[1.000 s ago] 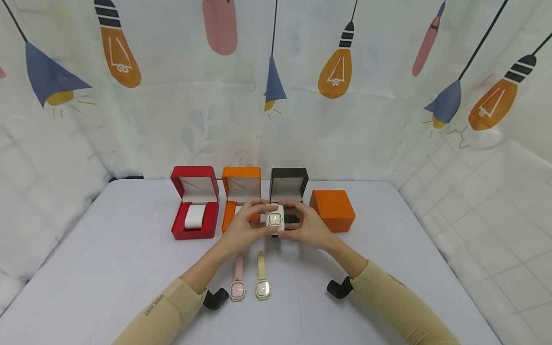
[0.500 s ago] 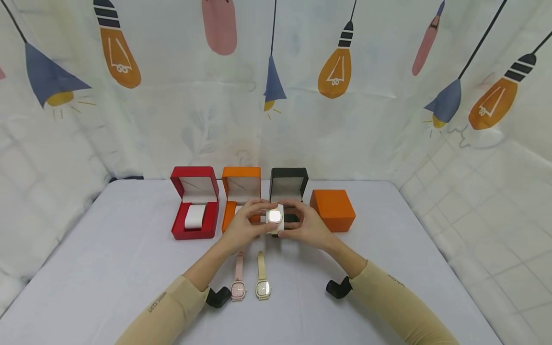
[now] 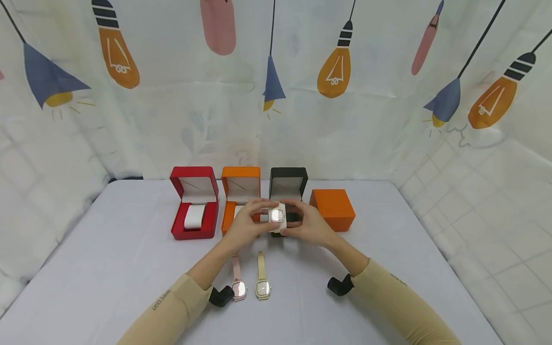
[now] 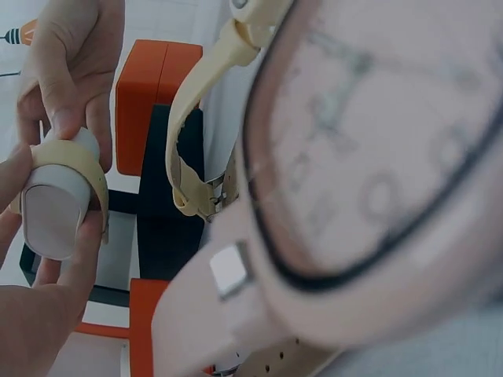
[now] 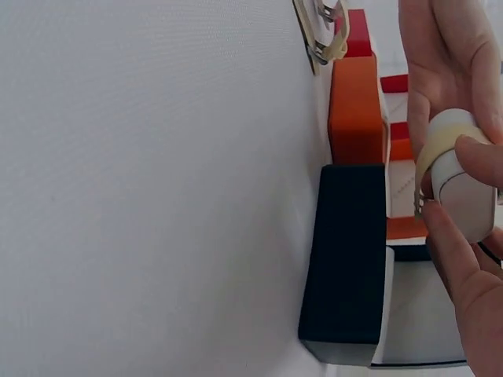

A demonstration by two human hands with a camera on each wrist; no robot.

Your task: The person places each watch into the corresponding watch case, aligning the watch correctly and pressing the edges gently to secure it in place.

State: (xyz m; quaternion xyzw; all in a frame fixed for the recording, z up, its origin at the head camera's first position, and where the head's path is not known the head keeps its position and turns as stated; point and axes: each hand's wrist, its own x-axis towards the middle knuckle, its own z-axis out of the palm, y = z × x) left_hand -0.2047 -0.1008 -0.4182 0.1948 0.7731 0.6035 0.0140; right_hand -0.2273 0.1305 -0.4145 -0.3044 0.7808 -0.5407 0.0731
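In the head view, my left hand point(image 3: 246, 224) and right hand point(image 3: 311, 226) together hold a cream-strapped watch point(image 3: 277, 215) wrapped round a white cushion point(image 4: 56, 216). They are just in front of the open black box point(image 3: 288, 178), whose lower part they partly hide. Fingers and thumbs of both hands press the strap and cushion from either side. On the table below lie a pink watch point(image 3: 239, 289) and a pale yellow watch point(image 3: 263, 288), straps pointing away. The black mount on my left wrist overlaps the pink watch's edge.
An open red box point(image 3: 194, 225) with a white cushion stands at left. Beside it is an open orange box point(image 3: 241, 178), partly hidden by my left hand. A closed orange box point(image 3: 333, 211) sits right of the black one. A curtain hangs behind the white table point(image 3: 108, 249).
The cream-strapped watch on its cushion has shifted slightly right and tilted. My left forearm has edged right, and the pink watch has turned a little where the wrist mount overlaps it.
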